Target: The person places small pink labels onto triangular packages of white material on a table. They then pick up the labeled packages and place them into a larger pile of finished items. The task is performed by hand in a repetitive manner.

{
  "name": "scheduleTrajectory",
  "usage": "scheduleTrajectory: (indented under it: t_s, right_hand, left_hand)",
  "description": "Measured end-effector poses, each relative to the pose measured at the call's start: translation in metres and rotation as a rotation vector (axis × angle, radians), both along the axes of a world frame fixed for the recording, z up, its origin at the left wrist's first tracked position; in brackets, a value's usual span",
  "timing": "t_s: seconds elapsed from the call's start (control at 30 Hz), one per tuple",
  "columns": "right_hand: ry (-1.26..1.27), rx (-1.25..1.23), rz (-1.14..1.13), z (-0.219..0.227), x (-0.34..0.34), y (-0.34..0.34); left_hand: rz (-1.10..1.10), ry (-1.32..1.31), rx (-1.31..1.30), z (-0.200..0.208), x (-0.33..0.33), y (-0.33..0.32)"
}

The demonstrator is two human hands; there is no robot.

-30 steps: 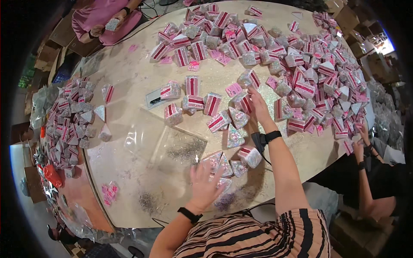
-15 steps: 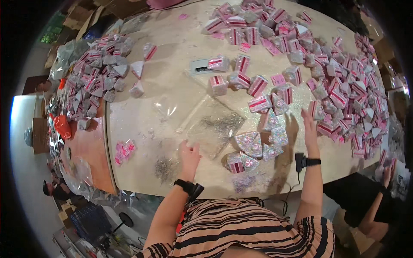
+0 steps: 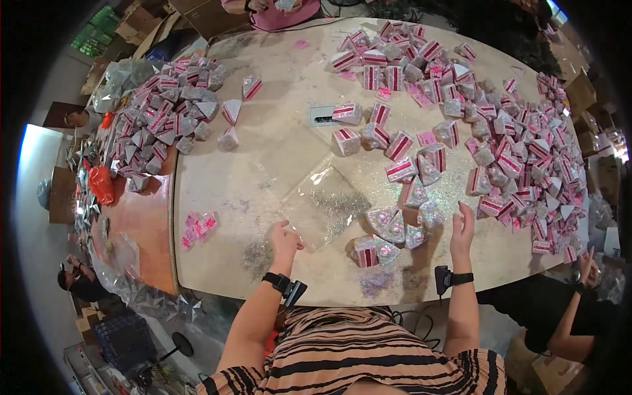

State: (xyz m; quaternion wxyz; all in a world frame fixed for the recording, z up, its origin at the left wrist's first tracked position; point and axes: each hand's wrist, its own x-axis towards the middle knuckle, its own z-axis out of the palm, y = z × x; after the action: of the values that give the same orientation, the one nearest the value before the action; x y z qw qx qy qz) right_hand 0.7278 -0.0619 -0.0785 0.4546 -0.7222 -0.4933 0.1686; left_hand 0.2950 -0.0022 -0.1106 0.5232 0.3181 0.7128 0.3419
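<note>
My left hand (image 3: 286, 243) hovers by the near left corner of a clear plastic sheet (image 3: 309, 227), fingers loosely bent and apart, holding nothing. Silver glitter (image 3: 336, 204) lies scattered on that sheet. My right hand (image 3: 463, 230) is raised over the table, fingers extended, also holding nothing. Between my hands sits a cluster of glittery, clear-wrapped wedges shaped like cake slices, among them a triangular one (image 3: 387, 224) and one showing a pink-and-red striped side (image 3: 366, 253). Another wrapped wedge (image 3: 431, 214) is nearest to my right hand.
A large pile of wrapped wedges (image 3: 520, 158) covers the right side, another pile (image 3: 168, 112) the far left. Pink packets (image 3: 197, 228) and dark glitter (image 3: 258, 253) lie left. A small grey tray (image 3: 322, 116) stands mid-table. Other people work at the far edge and right.
My right hand has moved left and nearer to me, away from the right pile. The left hand has shifted slightly left. My view has tilted, showing more of the far edge.
</note>
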Motion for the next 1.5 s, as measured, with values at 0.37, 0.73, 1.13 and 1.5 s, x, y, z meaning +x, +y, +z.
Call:
scheduleTrajectory:
  t_s: [0.37,0.73,1.13,1.5]
  right_hand:
    - [-0.528,0.209,0.504,0.032,-0.179,0.158]
    - [-1.042,-0.202,0.575,-0.062,-0.235,0.244]
    - [-0.698,-0.227,0.552,-0.033,-0.3,0.12]
    - [-0.334,-0.072,0.384,-0.017,-0.308,0.063]
  left_hand:
    - [-0.013,-0.115,-0.041,0.023,-0.071,-0.036]
    - [-0.025,-0.215,-0.044,0.055,-0.171,-0.042]
    - [-0.086,-0.192,0.099,0.055,-0.231,0.026]
    - [-0.27,-0.185,-0.02,0.023,-0.207,0.096]
